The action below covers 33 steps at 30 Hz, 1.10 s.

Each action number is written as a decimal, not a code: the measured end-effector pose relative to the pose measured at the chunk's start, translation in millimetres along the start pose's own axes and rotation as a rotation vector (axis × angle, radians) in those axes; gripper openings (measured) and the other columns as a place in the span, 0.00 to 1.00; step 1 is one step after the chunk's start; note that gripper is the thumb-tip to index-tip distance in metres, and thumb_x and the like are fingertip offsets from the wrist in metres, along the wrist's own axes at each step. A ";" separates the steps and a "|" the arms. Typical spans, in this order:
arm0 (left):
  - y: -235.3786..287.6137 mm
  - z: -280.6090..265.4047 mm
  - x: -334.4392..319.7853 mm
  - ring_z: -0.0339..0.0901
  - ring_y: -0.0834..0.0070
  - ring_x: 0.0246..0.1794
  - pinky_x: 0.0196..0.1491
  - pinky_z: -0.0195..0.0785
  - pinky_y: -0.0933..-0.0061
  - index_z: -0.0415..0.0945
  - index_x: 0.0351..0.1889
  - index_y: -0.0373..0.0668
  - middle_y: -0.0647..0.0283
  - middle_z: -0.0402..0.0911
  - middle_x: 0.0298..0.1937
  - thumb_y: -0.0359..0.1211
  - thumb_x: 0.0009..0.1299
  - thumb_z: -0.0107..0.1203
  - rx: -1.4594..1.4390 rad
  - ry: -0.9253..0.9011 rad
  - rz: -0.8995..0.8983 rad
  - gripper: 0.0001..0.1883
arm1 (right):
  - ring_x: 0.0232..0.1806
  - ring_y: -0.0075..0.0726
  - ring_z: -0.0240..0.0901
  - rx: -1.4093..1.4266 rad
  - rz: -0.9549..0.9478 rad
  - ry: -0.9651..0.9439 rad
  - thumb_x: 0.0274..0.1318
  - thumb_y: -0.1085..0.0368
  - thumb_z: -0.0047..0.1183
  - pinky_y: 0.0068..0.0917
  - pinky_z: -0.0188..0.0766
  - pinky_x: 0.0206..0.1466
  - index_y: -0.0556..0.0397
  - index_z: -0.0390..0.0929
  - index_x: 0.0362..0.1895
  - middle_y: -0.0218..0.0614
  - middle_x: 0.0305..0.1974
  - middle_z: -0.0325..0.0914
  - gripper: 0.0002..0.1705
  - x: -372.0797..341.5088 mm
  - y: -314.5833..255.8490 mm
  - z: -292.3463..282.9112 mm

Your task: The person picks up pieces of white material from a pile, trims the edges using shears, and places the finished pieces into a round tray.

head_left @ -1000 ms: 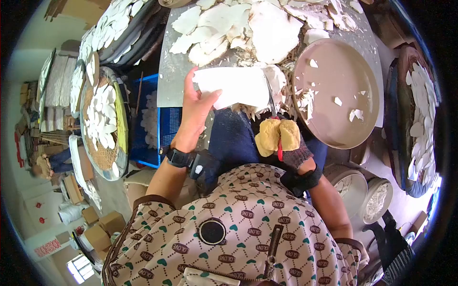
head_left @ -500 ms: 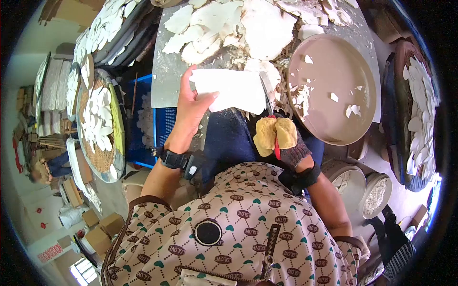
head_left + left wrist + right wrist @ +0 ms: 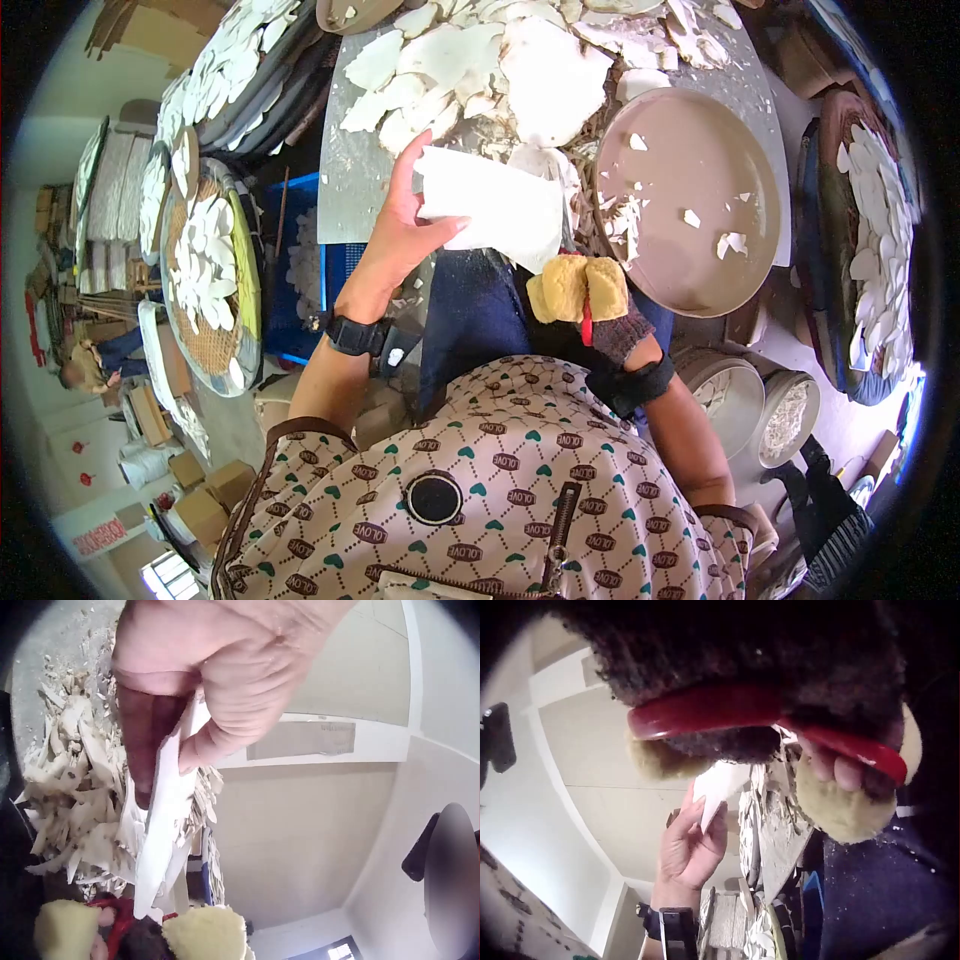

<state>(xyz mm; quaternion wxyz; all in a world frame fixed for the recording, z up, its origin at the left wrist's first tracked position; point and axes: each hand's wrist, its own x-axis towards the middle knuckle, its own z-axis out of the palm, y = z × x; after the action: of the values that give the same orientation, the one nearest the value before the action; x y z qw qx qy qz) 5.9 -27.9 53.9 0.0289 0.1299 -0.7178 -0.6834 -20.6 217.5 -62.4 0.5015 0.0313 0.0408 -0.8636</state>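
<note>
My bare left hand [image 3: 400, 228] pinches a flat white slab [image 3: 492, 208] at its left end, thumb on the near face. In the left wrist view the slab [image 3: 169, 814] is seen almost edge-on between thumb and fingers. My right hand [image 3: 622, 332], in a dark knitted glove with bare fingertips, grips red-handled scissors [image 3: 705, 712]. Yellow foam [image 3: 592, 288] wraps their handles, which stand apart in the right wrist view. The slab's right end reaches close to the scissors; their blades are mostly hidden in the head view.
Broken white pieces [image 3: 555, 85] and shavings cover much of the grey table [image 3: 345, 205]. A round tan tray [image 3: 690, 255] with a few chips stands at the right. Below the table's left edge is a blue crate [image 3: 290, 330]; a woven tray [image 3: 200, 345] of white pieces stands farther left.
The slab has tilted, its right end dipping toward the right hand. The scissors blade visible earlier along that end is now mostly out of sight. Both hands keep their holds.
</note>
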 end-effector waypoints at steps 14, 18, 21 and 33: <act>-46.1 58.6 -14.8 0.74 0.78 0.38 0.39 0.67 0.81 0.36 0.65 0.42 0.55 0.75 0.40 0.21 0.61 0.50 -0.176 0.346 0.094 0.39 | 0.42 0.35 0.74 -0.829 -0.096 0.221 0.58 0.69 0.42 0.27 0.71 0.45 0.60 0.71 0.42 0.39 0.40 0.76 0.11 -2.2 5.6 25.8; -34.4 37.8 -4.3 0.73 0.78 0.39 0.37 0.67 0.81 0.37 0.67 0.46 0.56 0.73 0.44 0.22 0.60 0.52 -0.100 0.224 0.020 0.42 | 0.42 0.35 0.74 -1.000 -0.112 0.259 0.56 0.70 0.42 0.28 0.71 0.44 0.59 0.71 0.41 0.40 0.39 0.76 0.10 -6.4 5.8 16.8; -36.8 28.0 2.8 0.74 0.78 0.37 0.37 0.68 0.80 0.39 0.67 0.46 0.57 0.75 0.41 0.22 0.60 0.52 -0.185 0.244 -0.014 0.41 | 0.42 0.35 0.73 -1.215 -0.099 0.172 0.57 0.68 0.42 0.29 0.70 0.45 0.59 0.70 0.41 0.39 0.39 0.75 0.11 -6.1 10.0 13.3; -23.9 2.7 -11.0 0.75 0.79 0.41 0.47 0.67 0.79 0.66 0.53 0.34 0.60 0.77 0.42 0.23 0.60 0.51 -0.179 -0.154 -0.209 0.21 | 0.52 0.35 0.65 -0.308 -0.093 0.029 0.63 0.61 0.35 0.35 0.60 0.58 0.55 0.61 0.54 0.38 0.50 0.68 0.19 -27.0 2.1 -23.8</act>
<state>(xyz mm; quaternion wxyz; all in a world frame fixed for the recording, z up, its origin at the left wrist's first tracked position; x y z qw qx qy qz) 19.4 -23.6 31.6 -0.0860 0.1480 -0.6366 -0.7520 -5.1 242.2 -83.6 0.4592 -0.0357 0.1814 -0.8689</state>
